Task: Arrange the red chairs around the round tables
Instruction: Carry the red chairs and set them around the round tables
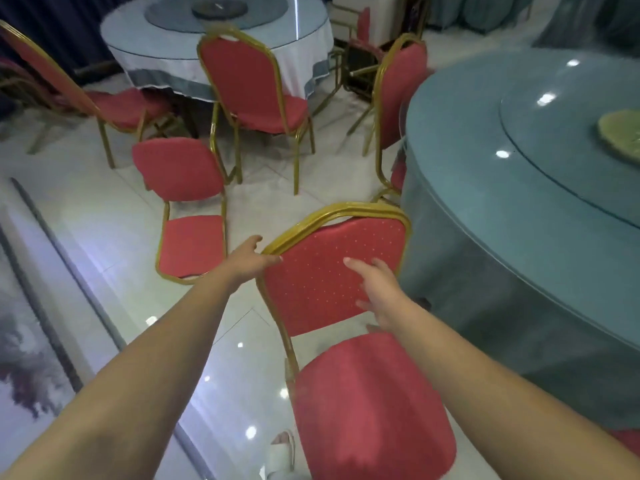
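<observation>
A red chair (332,271) with a gold frame stands right in front of me, its seat toward me, beside the teal round table (485,188) on the right. My left hand (247,259) grips the left top corner of its backrest. My right hand (379,289) is spread flat in front of the backrest cushion, holding nothing. Another red chair (183,188) stands to the left with its back toward me. Two red chairs (252,88) (104,102) sit at the white-clothed round table (194,46) at the back. One more red chair (401,84) is pushed against the teal table's far side.
A glass turntable (568,140) with a green dish (620,133) tops the teal table. More gold-framed chairs (360,39) stand at the back. Glossy tiled floor (104,209) lies between the chairs. A patterned floor panel (31,323) runs along the left. My shoe (280,452) shows below.
</observation>
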Demonstrator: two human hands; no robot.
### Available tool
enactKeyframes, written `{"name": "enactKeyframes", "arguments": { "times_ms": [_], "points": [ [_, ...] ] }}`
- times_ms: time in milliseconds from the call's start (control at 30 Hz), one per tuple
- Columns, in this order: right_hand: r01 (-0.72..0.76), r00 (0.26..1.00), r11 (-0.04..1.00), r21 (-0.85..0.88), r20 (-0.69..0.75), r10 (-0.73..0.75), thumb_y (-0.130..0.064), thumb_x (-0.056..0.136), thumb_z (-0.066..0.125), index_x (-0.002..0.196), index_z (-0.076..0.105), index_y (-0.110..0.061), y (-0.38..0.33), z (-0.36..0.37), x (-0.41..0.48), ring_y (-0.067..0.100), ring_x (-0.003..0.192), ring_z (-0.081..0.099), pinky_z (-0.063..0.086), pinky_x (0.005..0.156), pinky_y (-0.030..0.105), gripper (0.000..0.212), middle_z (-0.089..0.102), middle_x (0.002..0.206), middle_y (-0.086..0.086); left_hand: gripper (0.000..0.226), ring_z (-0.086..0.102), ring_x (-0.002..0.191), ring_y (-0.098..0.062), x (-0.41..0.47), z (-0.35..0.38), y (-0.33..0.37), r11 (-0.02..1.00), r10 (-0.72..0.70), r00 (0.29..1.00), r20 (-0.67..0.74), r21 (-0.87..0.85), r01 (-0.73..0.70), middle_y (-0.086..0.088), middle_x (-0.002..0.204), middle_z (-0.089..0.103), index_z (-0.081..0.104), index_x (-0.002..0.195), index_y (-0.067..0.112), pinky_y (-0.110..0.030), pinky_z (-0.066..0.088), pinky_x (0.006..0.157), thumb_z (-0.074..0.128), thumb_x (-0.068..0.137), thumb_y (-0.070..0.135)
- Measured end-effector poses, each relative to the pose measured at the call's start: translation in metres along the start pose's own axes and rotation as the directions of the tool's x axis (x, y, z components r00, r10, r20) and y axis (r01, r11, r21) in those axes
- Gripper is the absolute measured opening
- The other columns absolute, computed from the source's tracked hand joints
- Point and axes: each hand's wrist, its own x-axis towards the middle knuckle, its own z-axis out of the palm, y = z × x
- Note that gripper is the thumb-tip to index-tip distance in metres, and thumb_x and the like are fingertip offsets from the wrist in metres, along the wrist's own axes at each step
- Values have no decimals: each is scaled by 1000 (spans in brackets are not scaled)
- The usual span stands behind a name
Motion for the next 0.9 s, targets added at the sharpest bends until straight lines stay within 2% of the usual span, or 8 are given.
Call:
{"name": "enactKeyframes", "arguments": {
  "times_ms": [67,133,367,467,567,633,767,900],
  "points": [
    [-40,997,998,40,-60,43,-54,75,76,154,24,-27,-26,36,21,19,116,46,49,97,47,99,41,148,0,44,64,107,-27,13,-4,-1,996,13,996,87,87,-20,-8,116,66,66,119,12,-32,48,82,76,84,35],
    [-81,991,991,108,-97,92,-55,71,79,154,24,-22,-47,63,43,24,123,49,46,101,52,106,42,148,3,26,67,85,-22,18,-2,-8,991,67,992,103,108,-78,-3,91,71,71,96,15,-31,49,71,74,83,38],
    [-160,912,956,246,-334,238,-29,50,76,151,6,-12,-62,134,75,39,121,54,45,98,62,124,51,135,18,15,69,83,-19,6,-29,-49,991,94,953,287,67,-118,3,82,72,71,86,29,-42,57,80,66,71,30],
    [-170,927,969,182,-303,220,-23,58,71,148,5,-12,-58,131,65,32,91,66,52,83,59,112,62,95,12,19,69,85,-20,-8,-30,-51,994,89,928,361,25,-105,2,83,72,72,85,30,-42,56,83,64,69,23],
    [-199,946,979,34,-254,201,-16,68,69,142,12,-10,-51,115,49,19,43,58,54,49,37,94,52,53,4,24,70,84,-21,-38,-22,-52,995,101,869,484,-48,-89,-2,83,73,75,86,24,-40,57,84,63,68,15],
    [-220,961,973,-67,-184,205,-15,72,68,142,13,-10,-42,100,33,19,40,56,50,46,32,89,54,61,8,28,67,73,-15,-61,-7,-56,993,113,794,597,-87,-77,-1,78,72,76,86,20,-32,56,77,60,64,14],
    [-228,974,922,-314,-75,215,-14,70,71,142,25,-13,-16,41,-10,27,86,67,51,66,34,85,59,111,16,46,64,87,-11,-107,59,-58,998,59,567,822,-40,-46,3,98,75,77,102,26,-25,49,79,59,69,-1],
    [-85,994,961,-265,-91,63,-10,66,66,136,47,-22,10,-37,-61,13,79,55,45,54,14,74,58,93,-3,79,55,124,-9,-149,145,-39,989,30,275,961,10,-144,11,134,60,48,133,59,-30,46,103,67,83,0]
  ]
}}
